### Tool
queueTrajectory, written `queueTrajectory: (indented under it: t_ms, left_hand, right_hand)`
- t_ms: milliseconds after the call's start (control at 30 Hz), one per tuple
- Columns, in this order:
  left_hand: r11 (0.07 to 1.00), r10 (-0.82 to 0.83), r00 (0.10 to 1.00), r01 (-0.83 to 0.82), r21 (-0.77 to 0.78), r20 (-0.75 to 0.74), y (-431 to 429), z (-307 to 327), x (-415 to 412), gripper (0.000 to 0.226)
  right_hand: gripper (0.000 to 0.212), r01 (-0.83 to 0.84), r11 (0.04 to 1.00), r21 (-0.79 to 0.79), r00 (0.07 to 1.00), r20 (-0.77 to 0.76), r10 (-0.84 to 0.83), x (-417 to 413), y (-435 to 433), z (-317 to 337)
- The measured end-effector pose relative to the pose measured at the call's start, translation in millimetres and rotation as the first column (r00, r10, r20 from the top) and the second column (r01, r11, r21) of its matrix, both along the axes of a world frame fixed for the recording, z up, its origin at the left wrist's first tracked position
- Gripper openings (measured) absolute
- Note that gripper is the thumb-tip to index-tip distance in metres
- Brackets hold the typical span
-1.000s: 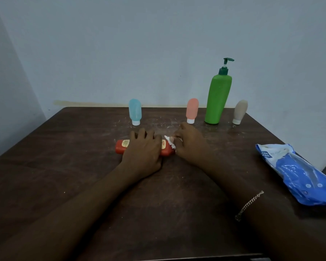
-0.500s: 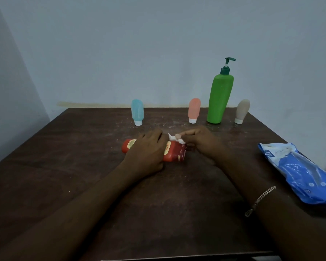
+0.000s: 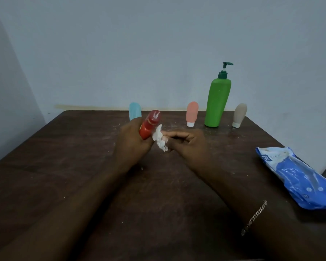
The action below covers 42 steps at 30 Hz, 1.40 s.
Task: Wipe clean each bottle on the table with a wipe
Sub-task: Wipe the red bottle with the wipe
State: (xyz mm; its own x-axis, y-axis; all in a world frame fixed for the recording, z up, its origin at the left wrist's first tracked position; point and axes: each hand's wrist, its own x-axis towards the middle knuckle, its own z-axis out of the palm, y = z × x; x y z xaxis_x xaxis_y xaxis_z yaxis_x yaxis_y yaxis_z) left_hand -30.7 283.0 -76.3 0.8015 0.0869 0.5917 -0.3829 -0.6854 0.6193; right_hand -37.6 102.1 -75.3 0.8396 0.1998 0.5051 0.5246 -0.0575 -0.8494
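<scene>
My left hand (image 3: 133, 143) grips a red bottle (image 3: 150, 124), lifted off the table and tilted so its end points up and away. Beside it my right hand (image 3: 186, 143) pinches a crumpled white wipe (image 3: 159, 139) that touches the bottle's lower side. Along the table's far edge stand a light blue tube (image 3: 135, 111), partly hidden behind the red bottle, a pink tube (image 3: 192, 113), a tall green pump bottle (image 3: 217, 100) and a beige tube (image 3: 239, 114).
A blue pack of wipes (image 3: 299, 176) lies at the right edge of the dark wooden table (image 3: 64, 166). White specks dot the tabletop. A pale wall rises right behind the bottles.
The red bottle lay flat on the table under my left hand; that hand has now lifted it and tipped it upright. My right hand with the wipe has followed beside it.
</scene>
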Motion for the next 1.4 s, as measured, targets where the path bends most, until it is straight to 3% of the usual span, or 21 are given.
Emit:
queueTrajectory:
  t_ms: [133,267,433,500,600,667,767,967,1100,1300,1400]
  left_hand:
    - [0.998,-0.048,0.996,0.044,-0.049,-0.081,4.5,5.5,-3.9,0.025]
    - [0.991,-0.130,0.986,0.130,-0.012,-0.108,-1.4,5.5,-4.9,0.031]
    - [0.965,-0.232,0.969,0.218,-0.142,-0.087,-10.6,10.2,-12.7,0.037]
    - [0.967,-0.224,0.968,0.207,-0.147,-0.109,-12.5,10.7,-14.0,0.034]
    - [0.979,-0.190,0.970,0.175,-0.109,-0.150,-12.9,9.3,-11.7,0.026]
    - [0.980,-0.186,0.971,0.172,-0.105,-0.151,-13.1,8.9,-10.7,0.027]
    - [0.974,-0.210,0.972,0.199,-0.103,-0.102,-12.4,10.1,-12.1,0.031]
    - [0.977,-0.160,0.969,0.182,0.110,-0.189,8.0,6.7,-6.6,0.034]
    - [0.959,-0.156,0.973,0.191,0.209,-0.171,9.3,5.0,-6.3,0.041]
    - [0.943,-0.189,0.966,0.228,0.243,-0.175,9.5,6.5,-8.4,0.041]
    - [0.938,-0.207,0.963,0.246,0.244,-0.174,9.4,6.7,-10.1,0.033]
  right_hand:
    - [0.022,0.129,0.985,0.117,0.987,0.077,-0.139,4.0,-9.7,8.8]
    - [0.017,0.239,0.971,0.001,0.909,0.351,-0.224,-2.1,-2.6,11.8]
    - [0.016,0.271,0.953,-0.134,0.786,0.603,-0.139,-12.1,8.0,14.7]
    - [0.011,0.300,0.946,-0.120,0.802,0.569,-0.182,-8.0,7.0,13.3]
    - [0.010,0.328,0.944,-0.028,0.872,0.394,-0.291,-3.4,0.7,15.8]
    - [0.017,0.254,0.966,0.039,0.924,0.286,-0.254,-6.4,0.1,16.8]
    - [0.018,0.179,0.984,0.002,0.933,0.316,-0.171,-12.6,6.2,17.4]
    - [0.031,0.163,0.984,0.076,0.973,0.154,-0.173,2.6,-13.1,22.1]
    - [0.025,0.220,0.950,-0.222,0.960,0.223,-0.170,10.2,-16.5,16.8]
    - [0.020,0.185,0.951,-0.250,0.902,0.428,-0.063,1.5,-7.3,15.9]
    - [0.019,0.232,0.943,-0.240,0.921,0.365,-0.134,9.4,-15.8,16.6]
